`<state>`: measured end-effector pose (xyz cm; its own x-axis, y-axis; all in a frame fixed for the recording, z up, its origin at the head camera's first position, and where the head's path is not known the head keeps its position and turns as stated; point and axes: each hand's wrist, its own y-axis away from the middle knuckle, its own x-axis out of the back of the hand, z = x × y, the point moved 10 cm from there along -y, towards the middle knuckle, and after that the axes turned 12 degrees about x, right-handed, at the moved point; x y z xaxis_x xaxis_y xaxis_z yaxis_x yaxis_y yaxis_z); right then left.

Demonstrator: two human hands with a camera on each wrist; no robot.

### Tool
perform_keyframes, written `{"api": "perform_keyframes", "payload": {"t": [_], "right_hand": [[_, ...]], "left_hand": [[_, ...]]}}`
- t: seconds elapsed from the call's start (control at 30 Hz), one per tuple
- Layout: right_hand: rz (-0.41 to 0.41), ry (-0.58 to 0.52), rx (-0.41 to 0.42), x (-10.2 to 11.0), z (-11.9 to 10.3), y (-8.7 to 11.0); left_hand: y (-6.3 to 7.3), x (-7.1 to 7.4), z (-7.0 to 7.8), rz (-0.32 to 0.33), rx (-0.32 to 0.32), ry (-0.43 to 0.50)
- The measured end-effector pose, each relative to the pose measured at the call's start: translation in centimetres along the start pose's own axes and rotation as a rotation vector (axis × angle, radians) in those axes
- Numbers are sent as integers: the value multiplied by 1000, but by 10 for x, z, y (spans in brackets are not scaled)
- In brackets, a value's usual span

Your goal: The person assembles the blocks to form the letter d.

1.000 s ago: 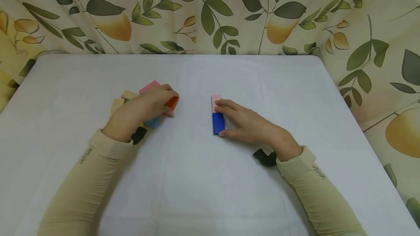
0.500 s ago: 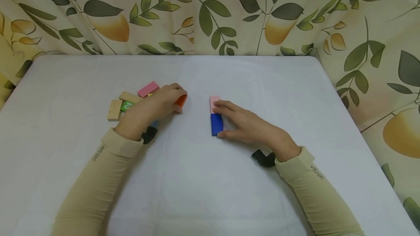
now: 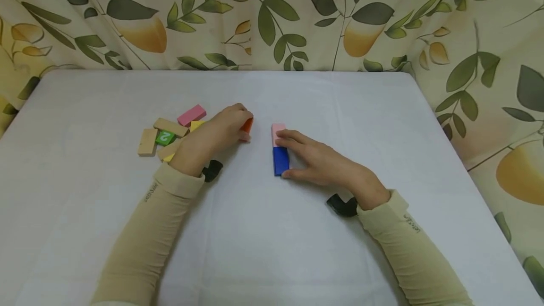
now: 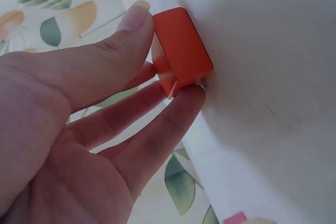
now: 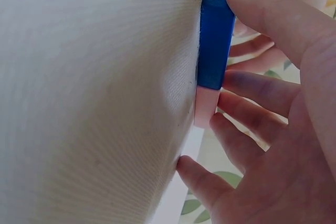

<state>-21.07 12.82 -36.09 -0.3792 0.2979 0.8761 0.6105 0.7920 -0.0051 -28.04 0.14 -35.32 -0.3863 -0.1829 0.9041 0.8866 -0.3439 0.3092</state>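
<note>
My left hand [image 3: 214,133] pinches an orange block [image 4: 185,45] between thumb and fingers, just above or at the white table; contact with it is hard to tell. To its right, a pink block [image 3: 277,131] and a blue block [image 3: 280,161] lie end to end in a line, touching. My right hand [image 3: 320,159] rests at their right side. Its thumb touches the near end of the blue block, and its fairly straight fingers touch the pink block and the place where the two meet.
Left of my left hand lies a loose cluster of blocks: a darker pink block [image 3: 191,115], a green block marked 2 [image 3: 165,138], a plain wooden block [image 3: 147,142], and yellow pieces [image 3: 196,125] partly hidden by the hand. A leaf-patterned curtain [image 3: 272,18] hangs behind the table.
My left hand has carried the orange block rightward from the cluster, toward the pink and blue blocks. More of the cluster now shows. The right hand stays in place.
</note>
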Motion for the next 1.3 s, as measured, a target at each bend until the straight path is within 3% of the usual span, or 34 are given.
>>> {"api": "perform_keyframes", "payload": {"t": [0.2, 0.4, 0.67, 1.0, 1.3], "right_hand": [[-13, -4, -10, -3, 0, -2], [-15, -6, -13, -3, -1, -3], [-26, -8, -8, -8, -3, -5], [-41, 18, -33, -5, -3, -1], [-37, 24, -14, -4, -6, 4]], "left_hand": [[-6, -5, -2, -52, 46, 60], [-12, -6, -1, -77, 48, 63], [-19, -3, 4, -14, 4, 30], [-30, -5, 15, 18, 15, 103], [-31, -6, 25, 66, -44, 112]]}}
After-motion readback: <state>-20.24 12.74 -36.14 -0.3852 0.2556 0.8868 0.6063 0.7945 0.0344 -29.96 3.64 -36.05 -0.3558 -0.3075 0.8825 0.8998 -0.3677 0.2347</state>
